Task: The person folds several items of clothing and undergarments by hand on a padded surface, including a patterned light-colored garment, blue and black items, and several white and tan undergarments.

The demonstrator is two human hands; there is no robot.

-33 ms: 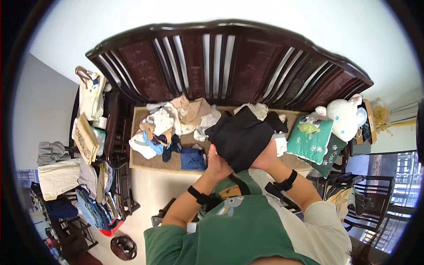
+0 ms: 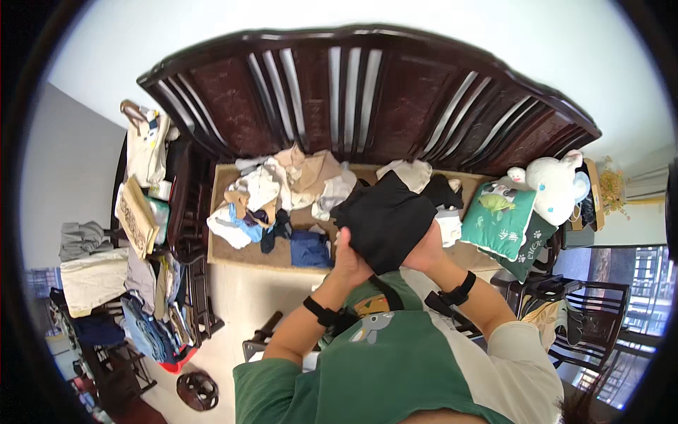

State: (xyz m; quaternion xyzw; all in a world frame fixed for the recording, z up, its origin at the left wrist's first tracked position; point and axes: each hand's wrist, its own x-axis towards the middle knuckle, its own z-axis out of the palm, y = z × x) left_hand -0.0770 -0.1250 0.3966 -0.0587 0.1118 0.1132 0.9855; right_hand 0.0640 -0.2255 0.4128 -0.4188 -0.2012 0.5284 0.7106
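Note:
A folded piece of black clothing (image 2: 385, 219) is held up in front of me, above the front of the wooden bench. My left hand (image 2: 351, 261) grips its lower left edge, thumb pointing up along the cloth. On the lower right side, my right hand (image 2: 428, 249) closes round the cloth, its fingers partly hidden beneath. Behind and left of it, a loose heap of white and beige clothes (image 2: 304, 177) lies on the brown bench mat (image 2: 272, 260). Folded dark blue cloth (image 2: 309, 249) rests by my left hand. White cloth (image 2: 448, 227) and black cloth (image 2: 441, 192) lie just beyond my right hand.
The carved dark bench back (image 2: 417, 99) rises behind. At right sit a green cushion (image 2: 498, 220) and a white plush toy (image 2: 551, 187). Clothes are piled at left, including folded jeans (image 2: 147, 332). A round wooden stool (image 2: 198, 391) stands on the floor.
The view has shifted very slightly. Both hands keep hold of the black clothing in nearly the same place.

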